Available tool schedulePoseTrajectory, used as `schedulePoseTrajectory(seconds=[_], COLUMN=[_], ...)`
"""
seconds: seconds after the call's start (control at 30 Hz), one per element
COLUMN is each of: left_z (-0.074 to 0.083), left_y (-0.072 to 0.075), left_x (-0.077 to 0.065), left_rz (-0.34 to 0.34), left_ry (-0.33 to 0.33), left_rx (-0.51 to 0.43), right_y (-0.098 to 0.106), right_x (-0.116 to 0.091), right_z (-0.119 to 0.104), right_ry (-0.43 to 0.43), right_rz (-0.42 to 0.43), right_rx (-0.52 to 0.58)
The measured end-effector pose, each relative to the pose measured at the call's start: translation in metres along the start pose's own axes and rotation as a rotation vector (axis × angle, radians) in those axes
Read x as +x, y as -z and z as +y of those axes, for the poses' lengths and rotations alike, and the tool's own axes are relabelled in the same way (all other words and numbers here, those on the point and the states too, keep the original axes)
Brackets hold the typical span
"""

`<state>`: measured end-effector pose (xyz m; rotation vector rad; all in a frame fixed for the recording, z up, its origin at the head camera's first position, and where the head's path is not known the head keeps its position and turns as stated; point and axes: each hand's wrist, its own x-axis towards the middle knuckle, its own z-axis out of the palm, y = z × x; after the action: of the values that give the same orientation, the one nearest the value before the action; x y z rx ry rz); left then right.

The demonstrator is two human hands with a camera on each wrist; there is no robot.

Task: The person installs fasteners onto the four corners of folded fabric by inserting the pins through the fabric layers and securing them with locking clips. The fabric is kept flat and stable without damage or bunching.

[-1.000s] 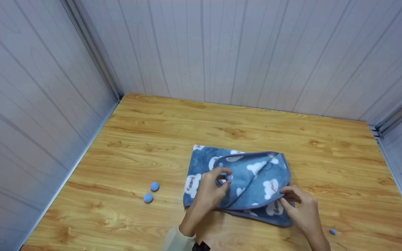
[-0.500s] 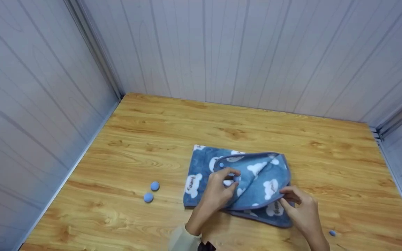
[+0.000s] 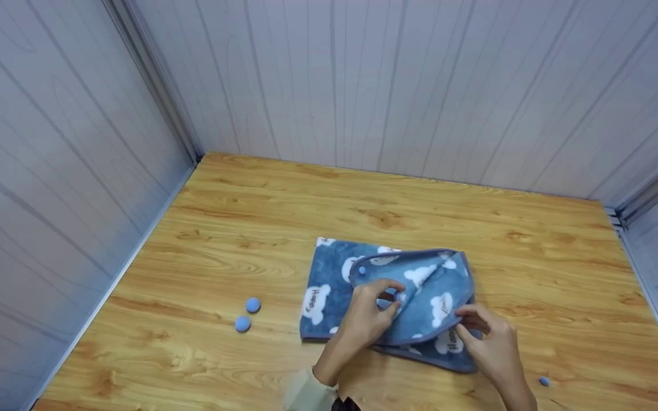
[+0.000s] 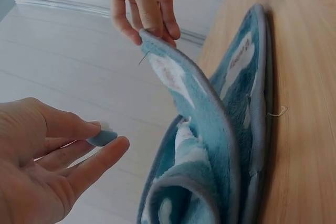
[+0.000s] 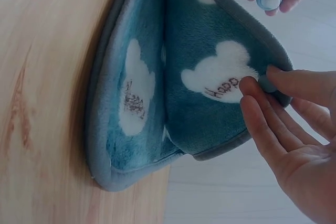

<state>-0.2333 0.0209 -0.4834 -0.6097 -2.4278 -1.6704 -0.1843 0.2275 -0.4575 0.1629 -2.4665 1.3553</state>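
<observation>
A folded blue fleece blanket [image 3: 334,262], with white bear-like patches, "Happy" lettering and grey-blue edging, lies on the table with its upper layer turned up. Over this layer, my left hand [image 3: 363,317] pinches a small round blue button-like fastener [image 4: 103,138] between thumb and fingers; its white inner side faces the right wrist camera. At the raised corner of the blanket, my right hand [image 3: 491,339] pinches the edge. A second blue fastener piece [image 5: 266,84] sits between its thumb and fingers against the fabric. In the left wrist view a thin pin-like point sticks out near that corner.
Two round blue fasteners, one farther [image 3: 253,305] and one nearer [image 3: 242,323], lie left of the blanket. A smaller blue piece [image 3: 544,381] lies right of my right hand. Another blue dot [image 3: 362,270] sits on the upper layer. Pale panel walls [image 3: 363,85] border the wooden table [image 3: 237,217].
My left hand has moved right across the blanket with the fastener, closer to my right hand. The right hand has barely shifted and keeps its pinch on the corner.
</observation>
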Motion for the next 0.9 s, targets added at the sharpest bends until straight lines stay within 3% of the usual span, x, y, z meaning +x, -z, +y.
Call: schedulePoseTrajectory(seconds=[0.2, 0.43, 0.67, 0.9], left_z=[0.001, 0.001, 0.002, 0.004], left_y=[-0.006, -0.014, -0.026, -0.036], left_x=[0.002, 0.004, 0.007, 0.007], left_rz=[-0.030, -0.041, -0.035, -0.064], left_ry=[-0.003, -0.064, -0.144, -0.161], left_rx=[-0.010, 0.015, 0.036, 0.067], right_y=[0.000, -0.001, -0.008, -0.009], right_x=[0.001, 0.002, 0.002, 0.002], right_z=[0.001, 0.001, 0.030, 0.040], right_ry=[0.009, -0.006, 0.003, 0.035], right_rz=[0.003, -0.011, -0.001, -0.025], right_rx=[0.002, 0.002, 0.039, 0.056])
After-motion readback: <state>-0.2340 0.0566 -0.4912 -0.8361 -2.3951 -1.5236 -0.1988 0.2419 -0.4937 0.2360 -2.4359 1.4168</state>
